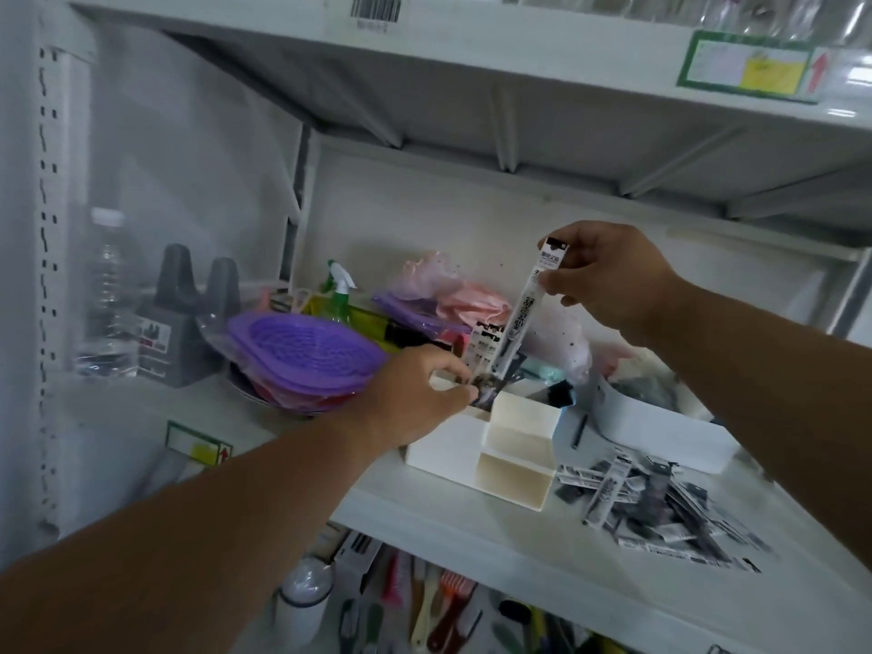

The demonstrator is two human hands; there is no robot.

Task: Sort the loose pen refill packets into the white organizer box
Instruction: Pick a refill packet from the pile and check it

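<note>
Head view. Nearest, on the shelf (472,526), a heap of loose refill packets (660,507) lies right of the white organizer box (514,469), well clear of it; most sorting seems yet to do. Left hand (415,394) rests at the box's back compartment, fingers (453,370) curled, pinching the packets already standing there, likely to part them. Right hand (608,276) pinches one packet (528,304) near its top, held almost upright, lower end at that slot's mouth. Behind: purple baskets (302,356), spray bottle (340,295), pink bags (472,299). A white tray (660,431) crowds the box's right; a loose pen (579,431) lies between them.
</note>
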